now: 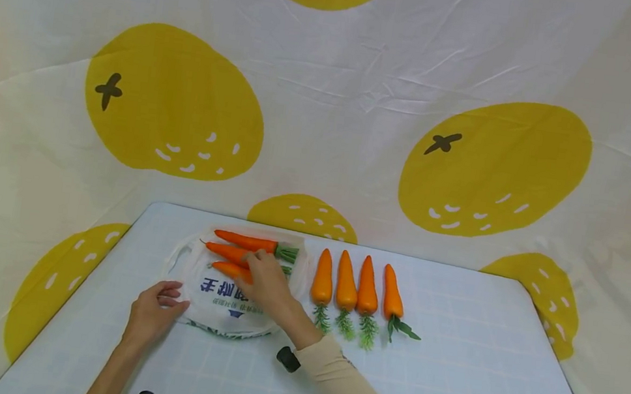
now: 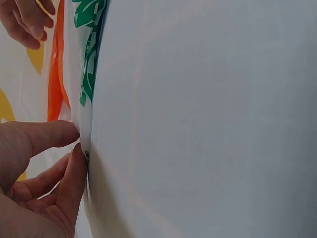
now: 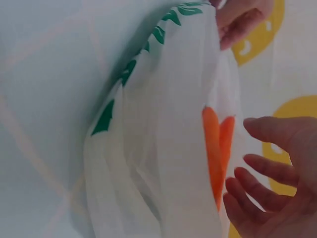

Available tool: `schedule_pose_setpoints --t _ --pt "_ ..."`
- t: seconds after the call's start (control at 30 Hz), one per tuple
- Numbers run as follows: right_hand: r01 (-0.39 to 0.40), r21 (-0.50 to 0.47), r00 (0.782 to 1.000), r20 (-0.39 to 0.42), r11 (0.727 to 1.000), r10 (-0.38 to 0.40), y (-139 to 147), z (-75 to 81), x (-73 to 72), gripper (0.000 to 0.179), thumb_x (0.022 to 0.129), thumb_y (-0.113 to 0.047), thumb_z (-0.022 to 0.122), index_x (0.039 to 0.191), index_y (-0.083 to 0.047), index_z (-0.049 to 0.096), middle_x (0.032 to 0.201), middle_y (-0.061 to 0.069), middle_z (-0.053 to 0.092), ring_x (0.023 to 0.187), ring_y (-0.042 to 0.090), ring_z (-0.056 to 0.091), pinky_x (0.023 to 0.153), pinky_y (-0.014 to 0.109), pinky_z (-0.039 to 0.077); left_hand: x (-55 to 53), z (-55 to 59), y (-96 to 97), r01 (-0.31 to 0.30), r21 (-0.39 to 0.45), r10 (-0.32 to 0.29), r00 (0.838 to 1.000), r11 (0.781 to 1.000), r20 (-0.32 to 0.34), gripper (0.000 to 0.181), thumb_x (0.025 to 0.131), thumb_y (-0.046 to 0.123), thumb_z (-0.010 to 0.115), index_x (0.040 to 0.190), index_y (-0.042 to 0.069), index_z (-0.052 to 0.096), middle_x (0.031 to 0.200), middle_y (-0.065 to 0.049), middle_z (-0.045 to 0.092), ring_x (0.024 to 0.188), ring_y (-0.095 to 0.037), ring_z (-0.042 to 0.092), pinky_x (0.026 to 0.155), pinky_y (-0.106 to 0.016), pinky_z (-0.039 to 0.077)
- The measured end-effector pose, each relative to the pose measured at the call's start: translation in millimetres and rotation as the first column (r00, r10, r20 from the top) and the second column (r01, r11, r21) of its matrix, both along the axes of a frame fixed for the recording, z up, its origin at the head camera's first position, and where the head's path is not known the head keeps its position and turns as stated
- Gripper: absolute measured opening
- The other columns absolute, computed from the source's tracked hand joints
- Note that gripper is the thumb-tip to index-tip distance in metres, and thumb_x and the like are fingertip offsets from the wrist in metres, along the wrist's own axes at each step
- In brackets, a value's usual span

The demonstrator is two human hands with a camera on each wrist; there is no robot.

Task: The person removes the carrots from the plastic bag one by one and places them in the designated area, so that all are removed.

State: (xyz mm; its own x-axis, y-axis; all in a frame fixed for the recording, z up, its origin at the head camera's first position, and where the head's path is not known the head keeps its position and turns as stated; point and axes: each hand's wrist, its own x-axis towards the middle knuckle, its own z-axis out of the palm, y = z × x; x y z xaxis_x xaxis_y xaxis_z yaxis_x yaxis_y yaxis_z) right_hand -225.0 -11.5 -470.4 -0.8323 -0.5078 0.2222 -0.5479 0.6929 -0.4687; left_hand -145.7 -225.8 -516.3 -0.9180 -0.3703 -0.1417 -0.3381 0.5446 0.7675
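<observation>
Left hand (image 1: 153, 314) pinches the white bag (image 1: 213, 309) by its rim, facing the worktop's (image 1: 101, 302) left edge. Three carrots (image 1: 226, 252) lie at the bag, roughly parallel to the far edge; right hand (image 1: 268, 280), nearer, fingers loosely parted above, apparently holding nothing; contact unclear.

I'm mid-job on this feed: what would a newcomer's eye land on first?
Probably the four bright orange carrots in a row on the pale table, right of the white bag. Next, three more carrots on that bag, with the right hand over them. Behind, big yellow fruit prints fill the backdrop.
</observation>
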Motion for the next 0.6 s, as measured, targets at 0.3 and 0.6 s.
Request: schedule_pose_setpoints --t 0.3,0.6 --pt "0.000 0.133 0.990 -0.140 0.991 0.019 -12 -11.5 0.3 0.029 0.092 -0.023 0.079 0.114 -0.008 0.067 0.104 0.004 0.063 0.095 0.019 0.055 0.089 0.024 0.049 0.0 -0.9 -0.5 0.009 -0.004 -0.009 1.000 1.000 -0.013 0.045 0.095 0.009 0.071 0.135 -0.006 0.056 0.119 -0.028 0.063 0.103 -0.039 0.062 0.091 -0.048 0.057" --pt "0.054 0.302 0.964 -0.263 0.952 0.029 -22 -18.7 2.9 0.024 0.094 -0.026 0.077 0.111 -0.011 0.070 0.101 0.004 0.065 0.095 0.019 0.057 0.092 0.027 0.050 0.1 -1.5 -1.1 0.011 -0.007 -0.011 1.000 1.000 -0.017 0.044 0.095 0.008 0.071 0.134 -0.006 0.056 0.118 -0.029 0.063 0.102 -0.038 0.062 0.090 -0.049 0.057"
